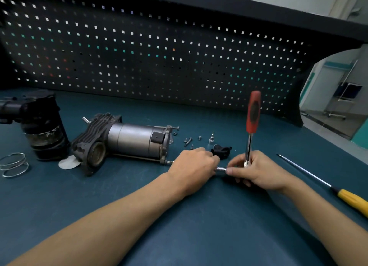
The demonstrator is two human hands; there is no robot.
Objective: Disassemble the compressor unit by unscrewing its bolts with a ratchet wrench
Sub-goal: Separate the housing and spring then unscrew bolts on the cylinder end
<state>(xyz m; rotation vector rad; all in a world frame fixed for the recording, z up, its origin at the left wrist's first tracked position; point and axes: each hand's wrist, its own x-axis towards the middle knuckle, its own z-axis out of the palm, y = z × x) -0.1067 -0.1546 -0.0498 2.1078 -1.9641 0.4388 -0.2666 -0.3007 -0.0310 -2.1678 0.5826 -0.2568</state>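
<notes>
The grey compressor unit lies on its side on the blue-green bench, motor end to the right. A long bolt sticks out of its near right corner. My left hand is curled round a knurled metal extension bar in line with that bolt. My right hand grips the head end of the ratchet wrench, whose red handle points straight up, and its fingertips pinch the bar's right end. The socket is hidden under my left hand.
Loose screws, a small metal fitting and a black plastic part lie behind my hands. A yellow-handled screwdriver lies at right. At left stand a black housing, wire rings and a white disc. A pegboard backs the bench.
</notes>
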